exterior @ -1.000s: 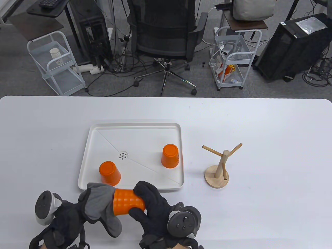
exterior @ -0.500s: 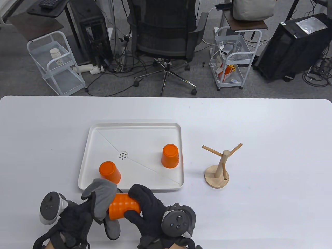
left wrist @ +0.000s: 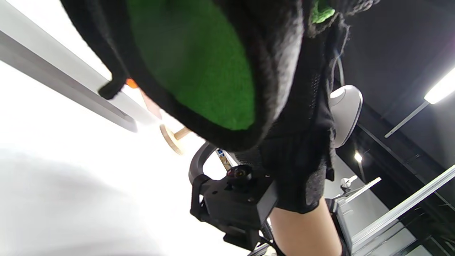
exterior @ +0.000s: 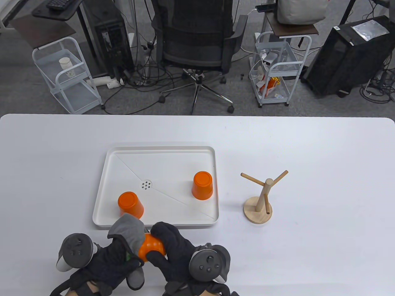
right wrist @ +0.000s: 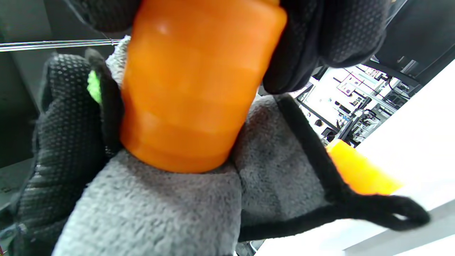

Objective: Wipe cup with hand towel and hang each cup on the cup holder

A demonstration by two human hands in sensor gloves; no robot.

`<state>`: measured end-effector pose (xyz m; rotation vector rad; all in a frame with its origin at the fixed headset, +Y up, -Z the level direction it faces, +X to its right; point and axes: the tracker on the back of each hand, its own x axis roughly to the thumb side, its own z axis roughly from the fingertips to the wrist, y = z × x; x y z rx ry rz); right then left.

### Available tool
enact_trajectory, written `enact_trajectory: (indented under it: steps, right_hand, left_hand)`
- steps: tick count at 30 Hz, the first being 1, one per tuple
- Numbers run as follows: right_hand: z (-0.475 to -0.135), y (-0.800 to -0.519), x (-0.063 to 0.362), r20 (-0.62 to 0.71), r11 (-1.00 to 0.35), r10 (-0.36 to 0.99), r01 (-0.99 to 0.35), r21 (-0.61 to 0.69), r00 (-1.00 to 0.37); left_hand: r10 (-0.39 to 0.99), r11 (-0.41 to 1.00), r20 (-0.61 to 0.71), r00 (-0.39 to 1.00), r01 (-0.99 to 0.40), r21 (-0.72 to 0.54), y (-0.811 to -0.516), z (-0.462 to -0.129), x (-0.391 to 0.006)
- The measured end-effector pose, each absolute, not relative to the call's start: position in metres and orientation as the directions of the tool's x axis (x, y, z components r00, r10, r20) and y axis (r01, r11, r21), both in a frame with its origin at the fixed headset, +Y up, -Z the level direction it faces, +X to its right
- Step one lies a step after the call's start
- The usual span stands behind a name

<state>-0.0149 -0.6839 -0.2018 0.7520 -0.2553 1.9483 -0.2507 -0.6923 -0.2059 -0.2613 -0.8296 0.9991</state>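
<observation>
the right hand (exterior: 177, 249) has its fingers curled round an orange cup (exterior: 151, 250), held off the table at about 6 o'clock from the white tray (exterior: 160, 150). the left hand (exterior: 108, 265) grips a grey hand towel (exterior: 129, 231) wrapped over the cup's far end — in the right wrist view the towel cups the rim end while gloved fingers (right wrist: 341, 32) clamp the base. this looks like the wiping step on the first cup.

two more orange cups stand upside down in the tray: one (exterior: 130, 205) at its 7 o'clock corner, one (exterior: 202, 185) toward 4 o'clock. the wooden cup holder (exterior: 262, 197) sits at 3 o'clock from the tray, well apart from the hands, and its pegs are bare.

so nothing is hung yet — judging by this, one cup is mid-wipe, two wait untouched, and all three hangings remain.
</observation>
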Motion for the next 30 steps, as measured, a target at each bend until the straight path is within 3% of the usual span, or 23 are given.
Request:
enact_trajectory:
  steps: [9,22,27,30]
  right_hand:
    - [-0.206,-0.688,-0.014,0.533,-0.446,0.792,-0.878,0.175,-0.296]
    - [-0.223,-0.711,-0.004,0.148,-0.198,0.977,-0.918,0.342,-0.156]
    - [-0.222,-0.710,-0.004,0.195,-0.220,0.967,-0.921,0.321,-0.163]
    - [-0.219,-0.704,-0.007,0.328,-0.320,0.917,-0.908,0.269,-0.226]
  left_hand:
    - [0.734,0.661,0.567,0.373,-0.582,-0.473,-0.691,-0.203,-0.247]
    - [0.356,0.922,0.739,0.572,-0.342,-0.179,-0.682,-0.183,-0.232]
    - [0.507,0.851,0.680,0.530,-0.433,-0.297,-0.688,-0.192,-0.235]
    - [0.646,0.753,0.611,0.458,-0.513,-0.411,-0.695,-0.201,-0.240]
